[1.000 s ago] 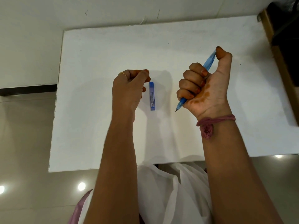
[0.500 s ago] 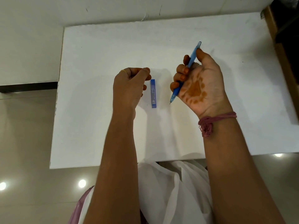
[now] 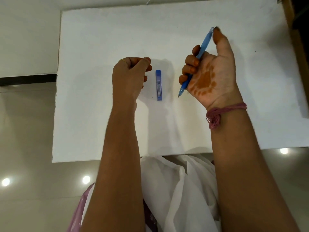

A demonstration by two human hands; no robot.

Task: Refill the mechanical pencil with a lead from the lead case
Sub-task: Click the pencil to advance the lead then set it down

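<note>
A slim blue lead case (image 3: 159, 84) lies flat on the white table (image 3: 100, 114), lengthwise between my two hands. My right hand (image 3: 209, 71) grips a light blue mechanical pencil (image 3: 199, 54), tip pointing down toward me, thumb resting on its top end, palm turned up. My left hand (image 3: 130, 76) hovers just left of the case with fingers curled, thumb and forefinger pinched together; whether anything thin sits between them I cannot tell. Neither hand touches the case.
The white table ends at a left edge (image 3: 56, 97) and a near edge (image 3: 117, 160). A brown wooden piece of furniture (image 3: 294, 30) stands at the far right. White cloth (image 3: 175, 190) covers my lap below the table.
My right hand has rolled palm-up and shifted slightly, loosening its fist on the pencil, and the thumb is on the top end. The left hand and the lead case have stayed put.
</note>
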